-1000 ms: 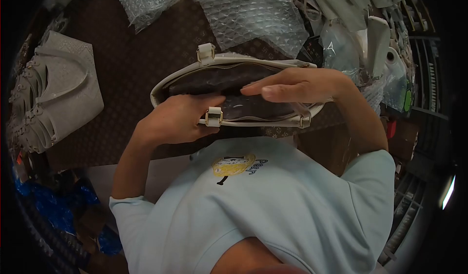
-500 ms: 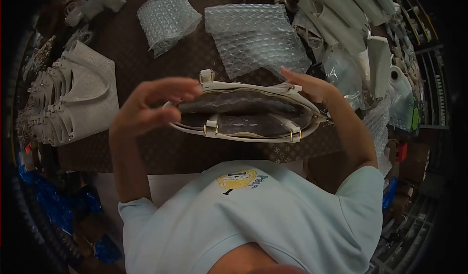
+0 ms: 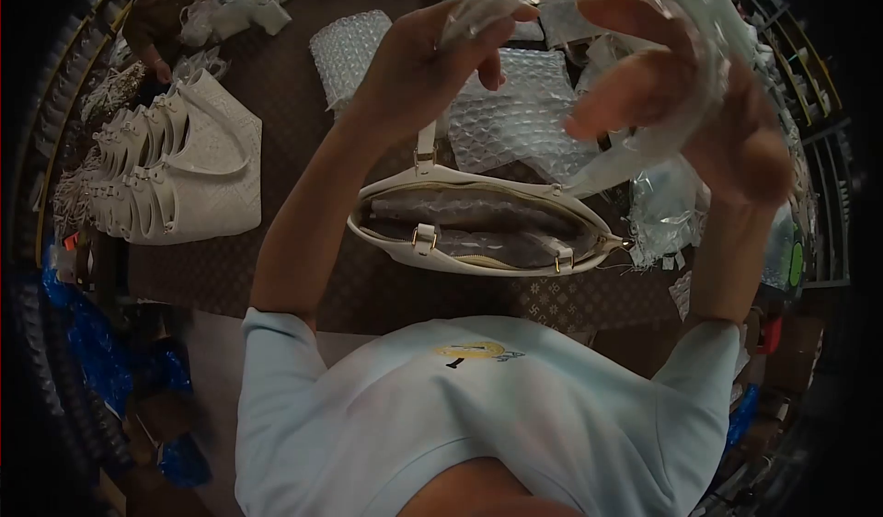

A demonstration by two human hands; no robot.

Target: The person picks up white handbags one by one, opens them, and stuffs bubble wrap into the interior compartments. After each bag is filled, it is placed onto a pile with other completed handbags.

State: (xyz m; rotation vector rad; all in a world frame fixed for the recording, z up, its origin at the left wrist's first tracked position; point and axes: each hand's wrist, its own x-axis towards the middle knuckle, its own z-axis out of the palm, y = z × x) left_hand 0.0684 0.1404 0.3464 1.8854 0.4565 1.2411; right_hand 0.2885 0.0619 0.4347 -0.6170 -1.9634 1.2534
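HANDLE RAISED OVER OPEN BAG; NO BRAND LEGIBLE

The cream bag (image 3: 441,260) stands mouth-up on the patterned table cover (image 3: 276,282) before me, unzipped, clear plastic showing inside. Its far handle (image 3: 635,160) arches up toward the camera, with what appears to be clear film about it. I judge the step in hand to be handling of that handle.

My left hand (image 3: 418,71) is at the handle's left side, fingers half curled; I cannot tell whether they close on it. My right hand (image 3: 736,140) is blurred at the opposite side, thumb and fingers spread apart inside the loop; I cannot confirm a firm hold. In my judgement the next move calls for both hands to steady the loop without tipping the bag.

Further out: bubble wrap (image 3: 520,112) beyond the bag, a row of similar bags (image 3: 216,190) to the left, and a co-worker's hand (image 3: 164,72) at upper left.

Writing: the cover repeats small printed emblems, no name readable. The lettering beside my shirt's yellow print (image 3: 471,350) is illegible. White tags (image 3: 669,262) at right show no readable text.
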